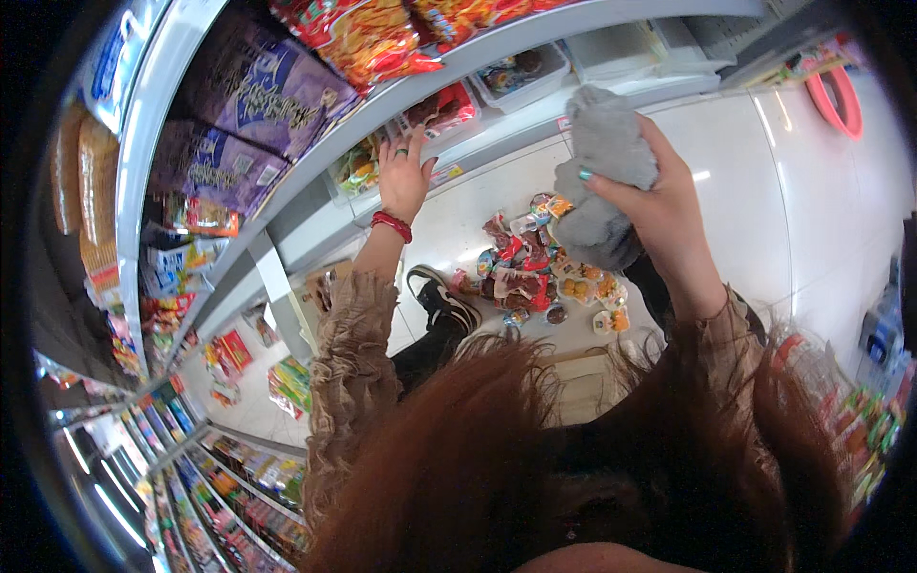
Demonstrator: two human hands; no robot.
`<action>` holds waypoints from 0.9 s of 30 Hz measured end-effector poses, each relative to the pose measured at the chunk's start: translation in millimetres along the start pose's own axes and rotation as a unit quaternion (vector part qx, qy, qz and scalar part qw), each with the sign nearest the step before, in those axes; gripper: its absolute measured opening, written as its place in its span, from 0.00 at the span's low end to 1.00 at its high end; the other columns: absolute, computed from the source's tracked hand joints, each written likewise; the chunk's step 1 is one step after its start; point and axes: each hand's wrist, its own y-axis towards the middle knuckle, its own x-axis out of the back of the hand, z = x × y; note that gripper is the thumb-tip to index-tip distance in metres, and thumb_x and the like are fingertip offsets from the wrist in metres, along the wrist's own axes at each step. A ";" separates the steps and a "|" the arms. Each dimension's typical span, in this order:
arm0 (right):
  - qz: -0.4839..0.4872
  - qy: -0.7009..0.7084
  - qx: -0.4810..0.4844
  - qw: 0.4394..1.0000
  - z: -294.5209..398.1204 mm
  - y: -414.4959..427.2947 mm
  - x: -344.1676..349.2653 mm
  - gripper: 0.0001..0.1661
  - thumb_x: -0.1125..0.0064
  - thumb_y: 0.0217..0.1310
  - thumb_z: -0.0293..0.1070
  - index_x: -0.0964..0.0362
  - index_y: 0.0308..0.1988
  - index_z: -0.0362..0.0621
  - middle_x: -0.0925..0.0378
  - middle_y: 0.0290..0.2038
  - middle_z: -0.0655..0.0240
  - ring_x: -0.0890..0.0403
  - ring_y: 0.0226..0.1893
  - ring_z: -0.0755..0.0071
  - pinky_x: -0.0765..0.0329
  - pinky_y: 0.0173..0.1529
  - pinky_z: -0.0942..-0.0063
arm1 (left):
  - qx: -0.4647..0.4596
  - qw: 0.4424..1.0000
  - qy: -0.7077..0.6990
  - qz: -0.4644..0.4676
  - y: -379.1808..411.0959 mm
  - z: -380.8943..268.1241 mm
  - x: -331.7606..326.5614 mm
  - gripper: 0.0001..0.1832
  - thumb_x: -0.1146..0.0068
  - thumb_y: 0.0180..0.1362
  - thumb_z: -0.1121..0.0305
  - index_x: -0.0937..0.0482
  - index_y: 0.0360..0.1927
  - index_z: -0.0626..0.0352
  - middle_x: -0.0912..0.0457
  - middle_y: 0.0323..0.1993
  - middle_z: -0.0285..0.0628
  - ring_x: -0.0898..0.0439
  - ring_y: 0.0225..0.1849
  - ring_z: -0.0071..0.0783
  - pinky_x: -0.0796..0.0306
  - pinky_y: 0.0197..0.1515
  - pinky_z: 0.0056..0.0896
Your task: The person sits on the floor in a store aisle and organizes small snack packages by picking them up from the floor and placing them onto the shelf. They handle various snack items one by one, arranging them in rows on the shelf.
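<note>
A soft grey cloth (605, 154) is bunched in my right hand (663, 183), above the tiled floor in front of the shelf. My left hand (405, 172) reaches out at the lower shelf, palm down with its fingers apart. Its fingertips are by a clear plastic bin (455, 118) of dark red packets; whether they touch it I cannot tell. Left of the hand sits a bin of green and yellow packets (356, 168). Between my feet lies a loose pile of small snack packets (523, 283), some red, some orange, some round cups.
Purple bags (276, 93) and red chip bags (358, 36) stand on the shelf above. A cardboard box (326, 286) is beside my shoe (440, 301). More packets (290, 387) lie on the floor at left. A pink ring-shaped object (837, 104) is at far right.
</note>
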 end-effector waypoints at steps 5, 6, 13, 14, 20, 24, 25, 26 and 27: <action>0.007 -0.014 0.036 0.999 -4.5 -1.7 3.0 0.34 0.36 0.41 0.28 0.37 0.52 0.39 0.26 0.42 0.57 0.25 0.43 0.65 0.30 0.48 0.73 | -0.001 0.996 0.009 0.088 5.5 15.0 -27.4 0.17 0.53 0.57 0.56 0.26 0.49 0.47 0.23 0.18 0.48 0.22 0.24 0.41 0.35 0.54 0.37; 0.006 -0.019 0.052 0.998 -1.6 -1.4 3.5 0.33 0.37 0.41 0.29 0.37 0.52 0.39 0.26 0.42 0.56 0.24 0.42 0.62 0.29 0.47 0.72 | -0.002 0.997 -0.020 0.074 5.6 15.4 -28.9 0.15 0.53 0.58 0.58 0.24 0.46 0.48 0.23 0.19 0.49 0.22 0.25 0.42 0.35 0.54 0.37; 0.015 -0.048 0.041 0.998 2.6 -6.2 5.4 0.33 0.39 0.44 0.23 0.39 0.54 0.38 0.27 0.44 0.64 0.28 0.44 0.75 0.31 0.50 0.76 | 0.026 0.994 0.005 0.108 5.8 10.7 -21.2 0.18 0.49 0.55 0.59 0.26 0.50 0.48 0.21 0.26 0.50 0.22 0.32 0.43 0.37 0.56 0.38; 0.010 -0.054 0.051 0.997 -0.8 -6.8 4.8 0.33 0.39 0.44 0.23 0.39 0.54 0.37 0.27 0.44 0.63 0.28 0.44 0.75 0.31 0.50 0.76 | 0.004 0.997 -0.042 0.065 11.8 3.1 -17.4 0.21 0.45 0.51 0.62 0.27 0.51 0.49 0.21 0.37 0.48 0.25 0.44 0.42 0.40 0.57 0.42; 0.014 -0.066 0.072 0.995 4.8 -8.2 1.3 0.35 0.38 0.42 0.24 0.40 0.53 0.36 0.27 0.45 0.56 0.26 0.45 0.67 0.30 0.49 0.74 | -0.125 0.982 -0.134 -0.050 87.3 -76.7 -8.3 0.22 0.43 0.49 0.66 0.27 0.50 0.52 0.22 0.39 0.47 0.28 0.50 0.43 0.45 0.60 0.49; 0.001 -0.071 0.103 0.992 5.5 -10.6 0.6 0.35 0.37 0.41 0.25 0.39 0.53 0.37 0.29 0.46 0.53 0.25 0.46 0.62 0.30 0.50 0.72 | -0.069 0.991 -0.083 0.077 105.4 -79.5 -40.0 0.18 0.45 0.45 0.72 0.23 0.44 0.55 0.21 0.31 0.53 0.26 0.49 0.46 0.52 0.64 0.53; -0.009 -0.072 0.104 0.992 2.4 -9.5 1.8 0.35 0.37 0.41 0.25 0.39 0.53 0.37 0.29 0.46 0.53 0.25 0.46 0.61 0.30 0.50 0.72 | -0.091 0.990 -0.091 0.059 104.7 -84.9 -34.5 0.18 0.44 0.44 0.71 0.22 0.43 0.54 0.20 0.31 0.53 0.26 0.49 0.46 0.52 0.63 0.53; -0.002 -0.077 0.072 0.994 3.7 -7.3 5.3 0.35 0.36 0.41 0.25 0.38 0.53 0.37 0.29 0.48 0.53 0.27 0.48 0.59 0.31 0.52 0.71 | -0.112 0.988 -0.098 0.041 103.5 -89.5 -29.9 0.18 0.44 0.43 0.71 0.22 0.42 0.54 0.20 0.31 0.52 0.27 0.49 0.47 0.52 0.63 0.54; -0.006 -0.077 0.068 0.995 6.0 -8.0 7.6 0.35 0.36 0.41 0.25 0.39 0.53 0.37 0.30 0.48 0.53 0.27 0.49 0.59 0.31 0.52 0.71 | -0.133 0.986 -0.103 0.016 106.4 -91.6 -23.7 0.18 0.44 0.43 0.70 0.21 0.41 0.54 0.20 0.31 0.52 0.27 0.49 0.47 0.52 0.63 0.54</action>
